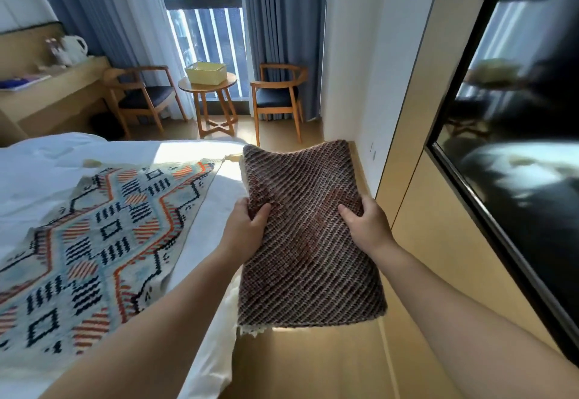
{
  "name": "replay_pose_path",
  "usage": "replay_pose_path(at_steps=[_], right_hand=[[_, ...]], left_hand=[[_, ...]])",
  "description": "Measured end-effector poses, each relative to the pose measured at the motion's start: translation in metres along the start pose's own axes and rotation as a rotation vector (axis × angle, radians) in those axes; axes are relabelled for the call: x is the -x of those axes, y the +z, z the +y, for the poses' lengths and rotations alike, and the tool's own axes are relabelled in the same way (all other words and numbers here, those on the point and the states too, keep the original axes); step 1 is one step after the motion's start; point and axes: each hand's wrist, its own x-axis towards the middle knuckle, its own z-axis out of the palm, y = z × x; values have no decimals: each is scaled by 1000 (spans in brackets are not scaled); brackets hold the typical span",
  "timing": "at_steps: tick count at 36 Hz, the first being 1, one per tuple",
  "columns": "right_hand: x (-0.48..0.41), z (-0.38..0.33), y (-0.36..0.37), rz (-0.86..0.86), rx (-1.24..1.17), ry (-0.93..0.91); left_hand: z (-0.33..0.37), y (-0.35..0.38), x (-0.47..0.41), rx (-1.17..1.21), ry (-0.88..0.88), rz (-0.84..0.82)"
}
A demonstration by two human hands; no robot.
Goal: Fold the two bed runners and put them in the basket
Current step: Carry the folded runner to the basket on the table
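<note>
A brown woven bed runner (308, 242), folded into a thick rectangle, is held in the air beside the bed, over the wooden floor. My left hand (247, 226) grips its left edge and my right hand (363, 223) grips its right edge, thumbs on top. A second runner (103, 242), pale with blue, black and orange geometric patterns, lies spread flat and unfolded across the white bed (62, 160). The pale yellow basket (206, 73) stands on a small round table by the window, far ahead.
The round wooden table (216, 85) stands between two wooden armchairs (141, 97) (277, 97). A desk (53, 91) with a kettle is at the back left. A wall and a dark screen (517, 148) close off the right. A floor passage runs between bed and wall.
</note>
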Motion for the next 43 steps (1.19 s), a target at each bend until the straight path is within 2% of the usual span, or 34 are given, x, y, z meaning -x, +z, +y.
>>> replay_pose_path(at_steps=[9, 18, 26, 31, 43], right_hand=[[-132, -1, -23, -77, 29, -2], [-248, 0, -10, -108, 35, 10], [-386, -16, 29, -87, 77, -29], [-476, -41, 56, -88, 94, -9], [-655, -70, 104, -78, 97, -17]], left_hand=[[27, 54, -99, 13, -41, 8], [25, 85, -214, 78, -52, 3], [12, 101, -366, 94, 16, 6], [9, 98, -468, 127, -30, -33], [12, 98, -670, 105, 3, -74]])
